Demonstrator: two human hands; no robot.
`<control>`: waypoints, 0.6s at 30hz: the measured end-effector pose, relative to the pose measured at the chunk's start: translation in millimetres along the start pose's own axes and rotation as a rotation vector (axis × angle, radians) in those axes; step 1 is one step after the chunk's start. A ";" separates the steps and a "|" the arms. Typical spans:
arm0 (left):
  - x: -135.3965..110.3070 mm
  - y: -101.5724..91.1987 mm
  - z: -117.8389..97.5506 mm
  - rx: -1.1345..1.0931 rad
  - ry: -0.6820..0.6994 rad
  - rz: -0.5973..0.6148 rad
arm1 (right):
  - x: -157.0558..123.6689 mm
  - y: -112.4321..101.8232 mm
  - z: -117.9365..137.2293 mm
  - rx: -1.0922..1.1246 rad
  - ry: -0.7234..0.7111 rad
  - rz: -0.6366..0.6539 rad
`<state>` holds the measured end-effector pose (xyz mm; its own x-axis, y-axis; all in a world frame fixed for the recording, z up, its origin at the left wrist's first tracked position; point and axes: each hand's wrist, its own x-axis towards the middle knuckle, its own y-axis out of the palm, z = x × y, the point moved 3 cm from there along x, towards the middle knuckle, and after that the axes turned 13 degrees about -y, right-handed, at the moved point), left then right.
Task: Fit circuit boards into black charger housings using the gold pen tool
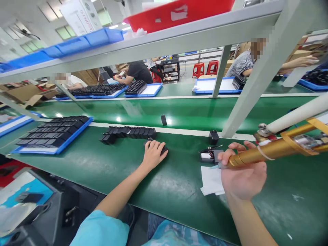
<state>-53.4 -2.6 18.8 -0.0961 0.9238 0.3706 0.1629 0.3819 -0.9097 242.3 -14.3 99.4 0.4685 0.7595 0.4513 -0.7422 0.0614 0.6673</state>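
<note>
My left hand (153, 154) is closed over a small black box (165, 149) on the green workbench (176, 184), its fingers covering most of it. A row of similar black boxes (128, 132) sits just beyond, to the left. In my right hand (243, 174) is a gold-coloured dispensing gun (256, 156), with fingers wrapped around its front end. Its pale blue tapered tip (215, 167) points left, over white paper sheets (211, 181). Near that tip lies an opened black box (207, 155) with a white part and wires showing. Another black box (213, 137) stands behind it.
A blue-rimmed tray (60, 148) at left carries rows of black boxes. One black box (163, 120) lies on the green conveyor belt (143, 111). A slanting post (252, 78) and overhead shelf (164, 36) frame the bench. Several co-workers sit across the belt.
</note>
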 end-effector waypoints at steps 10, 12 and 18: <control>2.8 -5.4 58.9 -0.068 -0.195 -0.065 | -11.2 -7.0 4.5 0.055 0.234 -0.310; 1.2 -15.1 86.1 -0.084 -0.257 -0.134 | -17.0 -17.3 -1.7 0.214 0.355 -0.418; 15.1 -42.9 188.5 0.012 -0.470 -0.194 | -25.3 -20.8 -8.2 0.482 0.444 -0.510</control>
<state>-247.0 -10.1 28.2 -0.5553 0.7229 0.4112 0.0876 0.5425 -0.8355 242.0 -29.5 69.3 0.3845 0.9047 -0.1835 -0.1558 0.2596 0.9531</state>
